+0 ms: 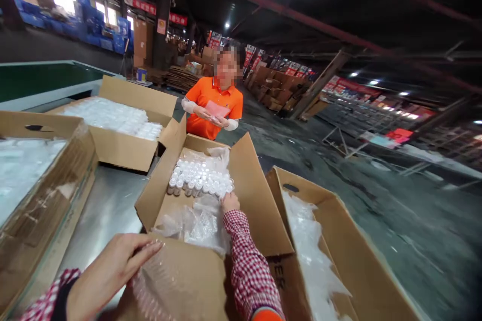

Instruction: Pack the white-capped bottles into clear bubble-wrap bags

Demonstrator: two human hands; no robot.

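Note:
An open cardboard box [252,195] stands in front of me, lined with a clear plastic bag [192,223]. Rows of small white-capped bottles [201,178] fill its far half. My right hand [229,202], in a red checked sleeve, reaches into the box and touches the near row of bottles at the right. My left hand [109,271] lies flat, fingers together, on a clear plastic sheet [169,281] draped over the box's near flap.
A metal table [109,205] carries more open boxes: one at the right [339,241] with clear plastic, one at the far left [124,120] full of white bottles, one at the near left [45,190]. A person in an orange shirt [214,108] stands behind.

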